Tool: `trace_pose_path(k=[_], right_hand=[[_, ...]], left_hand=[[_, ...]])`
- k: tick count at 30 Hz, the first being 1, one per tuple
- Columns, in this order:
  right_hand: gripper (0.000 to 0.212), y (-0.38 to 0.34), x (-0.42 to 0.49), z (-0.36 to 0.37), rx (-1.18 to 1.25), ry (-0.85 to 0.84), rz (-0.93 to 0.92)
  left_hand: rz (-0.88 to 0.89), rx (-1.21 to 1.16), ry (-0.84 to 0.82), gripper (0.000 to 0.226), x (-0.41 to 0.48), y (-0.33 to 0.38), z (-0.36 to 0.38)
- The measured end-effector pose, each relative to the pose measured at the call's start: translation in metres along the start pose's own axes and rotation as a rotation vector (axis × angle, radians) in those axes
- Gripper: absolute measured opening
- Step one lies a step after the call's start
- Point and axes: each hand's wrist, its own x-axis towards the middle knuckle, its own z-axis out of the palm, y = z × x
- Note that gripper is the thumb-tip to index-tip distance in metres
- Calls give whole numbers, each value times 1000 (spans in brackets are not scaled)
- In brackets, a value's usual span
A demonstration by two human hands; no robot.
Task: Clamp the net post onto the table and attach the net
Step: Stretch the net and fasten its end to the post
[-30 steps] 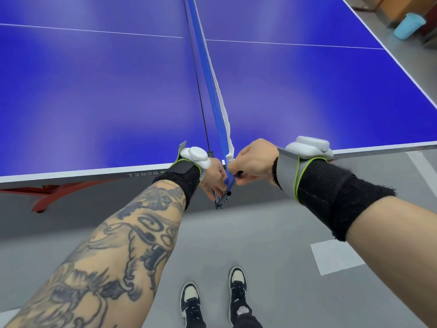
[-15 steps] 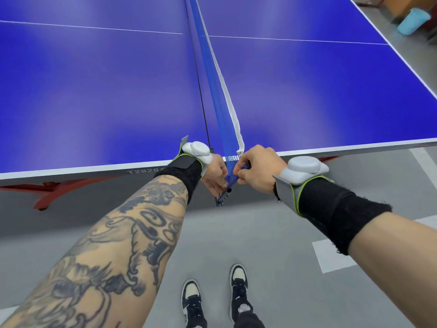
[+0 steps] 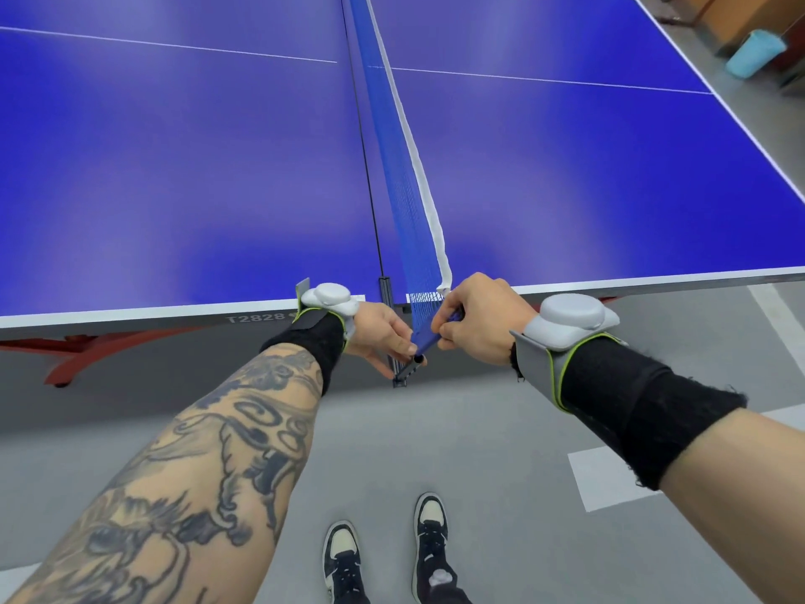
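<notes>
The net post (image 3: 404, 372), a dark metal bracket, hangs just off the near edge of the table (image 3: 174, 167) at its middle line, and the fingers of both hands meet on it. The fingers (image 3: 403, 344) of the left hand (image 3: 381, 326) are curled round its upper part. The right hand (image 3: 481, 318) pinches the blue end sleeve of the net (image 3: 411, 211) between thumb and curled fingers, right where that sleeve meets the top of the post. Whether the sleeve is fully seated on the post cannot be told. From there the net runs away across the table, blue mesh with a white tape along its top edge. A small black fitting (image 3: 385, 289) stands on the table edge just left of the net. Each wrist carries a grey tracker (image 3: 570, 318) over a black wristband (image 3: 644, 411), and the left forearm is tattooed. Below, two black-and-white shoes (image 3: 429, 542) stand on the grey floor. A red table leg (image 3: 69, 357) shows under the left half, and a teal bin (image 3: 755, 52) stands far off to the right.
</notes>
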Motion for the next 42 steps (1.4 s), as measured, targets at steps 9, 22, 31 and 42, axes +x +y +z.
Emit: trace_pose_path(k=[9, 22, 31, 42], right_hand=[[16, -6, -4, -9, -30, -39, 44], [38, -23, -4, 0, -127, -33, 110], [28, -19, 2, -1, -147, -14, 138], [36, -32, -4, 4, -191, 9, 152]], left_hand=[[20, -81, 15, 14, -12, 7, 7], [-46, -30, 21, 30, -6, 21, 8], [-25, -161, 33, 27, 1, 3, -6], [13, 54, 110, 15, -7, 17, 8]])
